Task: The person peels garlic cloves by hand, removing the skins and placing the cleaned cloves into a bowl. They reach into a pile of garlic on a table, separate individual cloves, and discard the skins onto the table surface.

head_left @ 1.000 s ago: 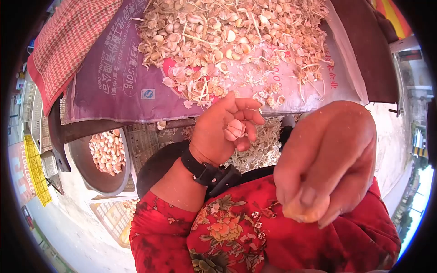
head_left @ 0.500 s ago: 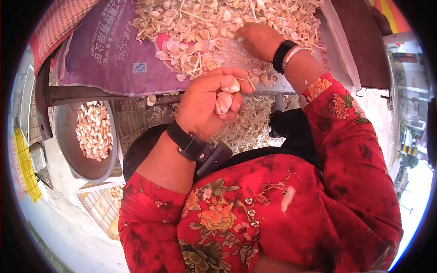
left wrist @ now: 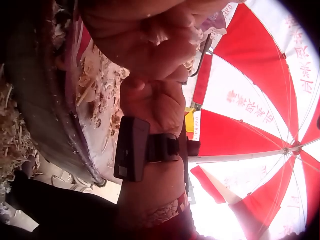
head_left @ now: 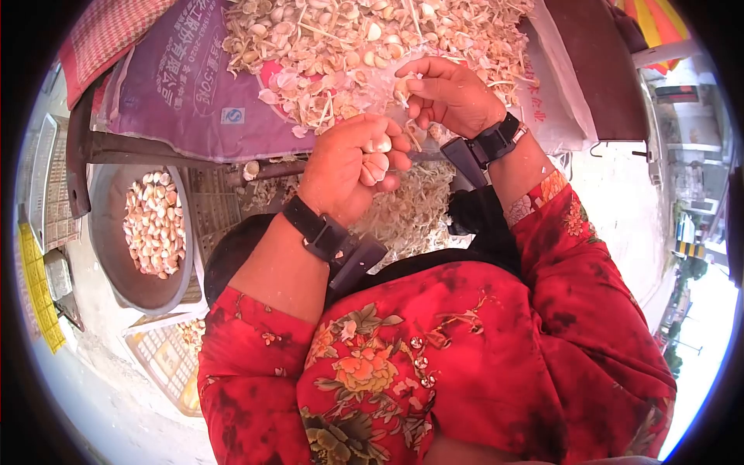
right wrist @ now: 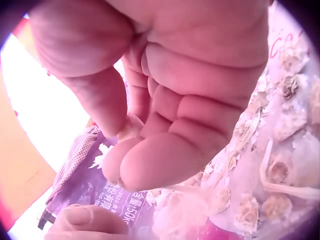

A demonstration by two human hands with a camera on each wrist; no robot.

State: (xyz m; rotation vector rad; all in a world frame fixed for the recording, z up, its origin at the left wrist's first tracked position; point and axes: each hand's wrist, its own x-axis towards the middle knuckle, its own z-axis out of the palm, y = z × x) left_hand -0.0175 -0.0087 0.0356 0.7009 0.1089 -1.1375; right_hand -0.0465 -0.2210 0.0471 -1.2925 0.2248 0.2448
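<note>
In the head view my left hand (head_left: pixel 345 167) curls round garlic: a partly split garlic bulb (head_left: pixel 373 168) sits in the palm, with a pale clove (head_left: pixel 380 143) above it under the fingers. My right hand (head_left: pixel 457 97) is just to the right, at the near edge of the garlic pile (head_left: pixel 333 39). Between its thumb and fingers it pinches a small garlic clove (head_left: pixel 401 89). The right wrist view shows this clove (right wrist: pixel 131 126) mostly hidden by the fingertips, a white ragged root bit (right wrist: pixel 101 156) by it. The left thumb (right wrist: pixel 82 217) appears below.
A purple printed sack (head_left: pixel 186 93) covers the table under cloves, skins and stalks. Down to the left stands a grey basin (head_left: pixel 182 287) of cloves, near a yellowish crate (head_left: pixel 159 356). Peelings (head_left: pixel 403 209) lie below the table edge. A red-and-white umbrella (left wrist: pixel 250 75) spreads overhead.
The right hand has come down from near the camera, reached into the pile, then drawn back beside the left hand with a clove. The left hand now holds two garlic pieces instead of one.
</note>
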